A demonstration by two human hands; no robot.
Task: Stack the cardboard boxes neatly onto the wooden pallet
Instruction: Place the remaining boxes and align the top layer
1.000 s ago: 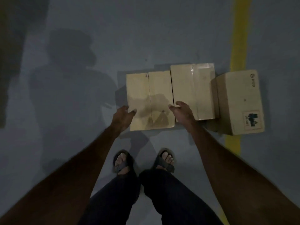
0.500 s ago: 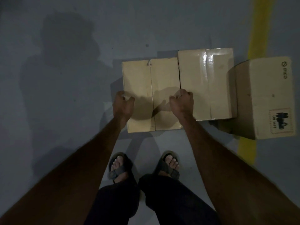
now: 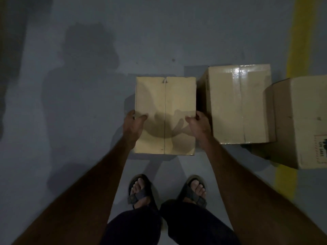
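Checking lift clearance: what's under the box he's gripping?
Grey floor shows around the held box, with its shadow at the near and left edges. The left hand and right hand grip its sides. Directly beneath is covered; no pallet visible.

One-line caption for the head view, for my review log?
Both hands, left hand and right hand, grip the leftmost cardboard box beside two others; no pallet visible.

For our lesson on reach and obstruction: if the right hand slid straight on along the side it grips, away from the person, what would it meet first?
Nothing, it seems: the right hand runs the gap between the held box and the taped box, then bare floor. Depth is uncertain.
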